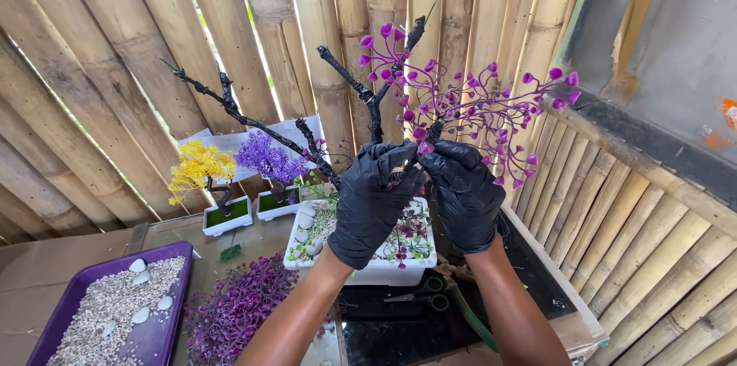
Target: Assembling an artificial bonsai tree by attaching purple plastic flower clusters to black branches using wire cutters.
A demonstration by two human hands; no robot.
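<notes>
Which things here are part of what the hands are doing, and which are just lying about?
In use:
left hand
right hand
purple sprig
black branches
white pot

Lying about:
purple tray of gravel
loose purple foliage
yellow tree
small purple tree
scissors

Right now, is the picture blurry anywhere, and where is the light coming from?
Head view: mostly sharp, the left hand and right hand in black gloves show clearly on the purple sprig. Daylight glows through gaps in the bamboo wall, bright behind the black branches. The bamboo bends at the edges, a wide-lens effect. The dark tabletop gives a faint shine.
</notes>
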